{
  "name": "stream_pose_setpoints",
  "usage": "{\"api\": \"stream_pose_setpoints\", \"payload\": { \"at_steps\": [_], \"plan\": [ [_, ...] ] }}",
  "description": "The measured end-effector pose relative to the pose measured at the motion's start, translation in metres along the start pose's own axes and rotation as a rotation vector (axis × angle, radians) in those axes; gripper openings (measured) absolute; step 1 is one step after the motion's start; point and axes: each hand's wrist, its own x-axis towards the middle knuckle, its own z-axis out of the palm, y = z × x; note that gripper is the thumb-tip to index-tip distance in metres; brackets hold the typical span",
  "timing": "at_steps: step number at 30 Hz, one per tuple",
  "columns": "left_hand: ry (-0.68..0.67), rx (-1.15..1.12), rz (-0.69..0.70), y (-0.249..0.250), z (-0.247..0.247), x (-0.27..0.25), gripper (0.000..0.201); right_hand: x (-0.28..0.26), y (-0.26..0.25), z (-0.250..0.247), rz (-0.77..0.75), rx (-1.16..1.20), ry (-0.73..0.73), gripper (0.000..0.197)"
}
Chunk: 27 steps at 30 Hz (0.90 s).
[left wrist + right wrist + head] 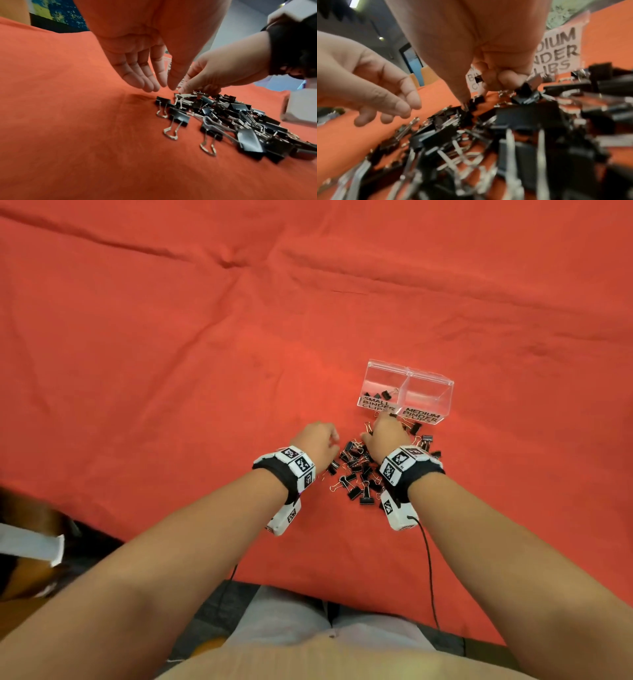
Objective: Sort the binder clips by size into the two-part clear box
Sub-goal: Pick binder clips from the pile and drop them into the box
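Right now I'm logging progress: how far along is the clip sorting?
Barely begun. Done: a few clips lie in the small compartment of the clear box; the medium compartment looks empty. In hand: the right hand digs into the pile, the left hand holds nothing. Left: nearly the whole pile.

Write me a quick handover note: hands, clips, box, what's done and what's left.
Left hand: open, empty, hovering beside the pile.
Right hand: fingers curled down into the pile's far edge; whether a clip is gripped is unclear.
Box: just beyond the pile. Small side holds a few clips; medium side looks empty.
Done: a few smalls sorted.
Left: nearly the whole pile, all mediums.
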Motion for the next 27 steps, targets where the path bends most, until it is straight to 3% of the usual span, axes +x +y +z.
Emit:
{"api": "stream_pose_setpoints", "payload": {
  "at_steps": [2,4,6,10,13,15,19,21,24,27],
  "plan": [
    [-0.002,0.014,0.024,0.002,0.006,0.004,0.017,0.003,0.002,0.003,-0.003,0.041,0.024,0.034],
    [-0.03,0.045,0.026,0.006,0.012,0.009,0.029,0.005,0.006,0.002,-0.006,0.077,0.067,0.014],
    [-0.046,0.079,0.034,0.01,0.016,0.013,0.036,0.005,0.012,-0.003,-0.016,0.126,0.08,0.016],
    [-0.012,0.119,0.056,0.018,0.021,0.015,0.029,-0.004,0.023,-0.019,-0.007,0.346,0.093,0.006],
    [0.024,0.091,0.062,0.019,0.02,0.014,0.022,-0.007,0.03,-0.023,0.022,0.438,0.062,0.015],
    [0.026,0.035,0.051,0.019,0.018,0.013,0.013,-0.007,0.031,-0.023,-0.002,0.389,0.032,0.02],
    [0.048,-0.198,-0.015,0.015,0.011,0.007,0.023,-0.009,0.025,-0.017,-0.167,0.123,0.004,0.025],
    [0.078,-0.28,-0.026,0.009,0.005,0.003,0.017,-0.01,0.021,-0.014,-0.226,-0.004,-0.005,0.031],
    [0.086,-0.33,-0.029,-0.004,-0.007,-0.001,0.021,-0.01,0.018,-0.013,-0.221,-0.133,-0.028,0.041],
    [0.041,-0.294,-0.057,-0.017,-0.013,-0.006,0.032,-0.01,0.018,-0.009,-0.21,-0.137,-0.023,0.038]
  ]
}}
